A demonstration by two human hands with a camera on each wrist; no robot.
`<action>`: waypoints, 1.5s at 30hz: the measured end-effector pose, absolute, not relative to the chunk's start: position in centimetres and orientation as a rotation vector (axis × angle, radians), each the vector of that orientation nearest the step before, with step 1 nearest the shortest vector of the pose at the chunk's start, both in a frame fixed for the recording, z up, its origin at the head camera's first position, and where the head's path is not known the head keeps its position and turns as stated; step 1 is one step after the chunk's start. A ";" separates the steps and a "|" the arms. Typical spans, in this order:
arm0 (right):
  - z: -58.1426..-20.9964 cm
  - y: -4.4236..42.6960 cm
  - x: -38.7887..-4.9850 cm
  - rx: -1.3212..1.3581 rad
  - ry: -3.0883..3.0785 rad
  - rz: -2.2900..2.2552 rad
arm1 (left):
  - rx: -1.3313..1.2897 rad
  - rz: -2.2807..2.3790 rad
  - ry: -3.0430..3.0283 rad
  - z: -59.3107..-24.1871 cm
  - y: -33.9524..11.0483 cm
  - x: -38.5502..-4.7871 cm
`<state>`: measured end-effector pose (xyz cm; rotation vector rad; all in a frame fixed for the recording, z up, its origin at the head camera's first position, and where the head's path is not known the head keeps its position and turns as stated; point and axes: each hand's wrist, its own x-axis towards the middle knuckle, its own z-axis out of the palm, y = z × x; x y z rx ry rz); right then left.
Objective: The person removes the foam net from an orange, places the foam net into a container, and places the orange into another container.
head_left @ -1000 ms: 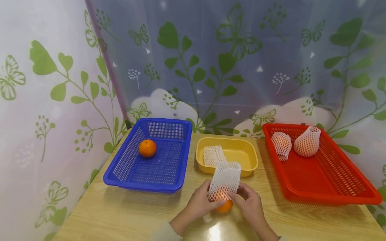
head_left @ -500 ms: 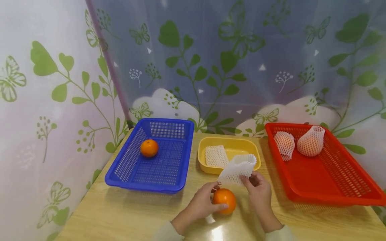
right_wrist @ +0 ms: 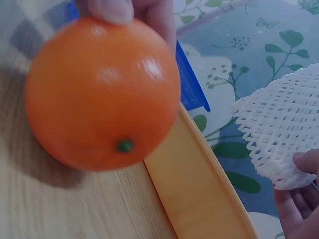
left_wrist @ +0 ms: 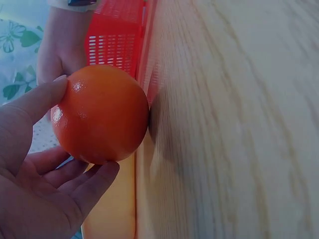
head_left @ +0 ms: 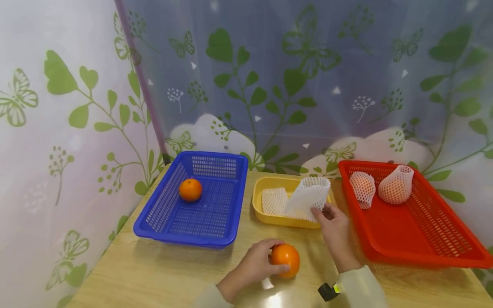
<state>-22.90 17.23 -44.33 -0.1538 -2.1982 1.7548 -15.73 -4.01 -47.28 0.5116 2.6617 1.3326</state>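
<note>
My left hand (head_left: 259, 262) grips a bare orange (head_left: 286, 260) at the front middle of the table, thumb on one side and fingers on the other. In the left wrist view that orange (left_wrist: 102, 114) rests against the wood. My right hand (head_left: 333, 229) pinches a white foam net sleeve (head_left: 308, 197) by its lower edge, over the yellow tray (head_left: 265, 219). The sleeve hangs free of fruit, its mouth upward, as the right wrist view also shows the foam net (right_wrist: 284, 124). Another foam net sleeve (head_left: 274, 201) lies flat in the tray's left part.
A blue basket (head_left: 185, 241) on the left holds one orange (head_left: 190, 190). The red basket (head_left: 423, 260) at the right holds two net-wrapped fruits (head_left: 396, 186). Behind the table (head_left: 154, 273) hangs a leaf-patterned curtain (head_left: 246, 85).
The net sleeve has come off the orange. My right hand has carried it up and away to the yellow tray, while my left hand stays on the orange.
</note>
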 end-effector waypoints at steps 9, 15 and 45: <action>-44.5 17.5 -24.9 -0.147 -2.241 1.745 | 0.491 1.326 2.677 -47.3 -4.4 -15.8; -44.6 17.6 -26.2 -0.102 -2.379 1.764 | 0.488 1.261 2.727 -47.3 -4.6 -15.7; -44.4 17.1 -30.9 0.129 -2.978 1.151 | 0.509 1.182 2.750 -47.3 -4.7 -15.3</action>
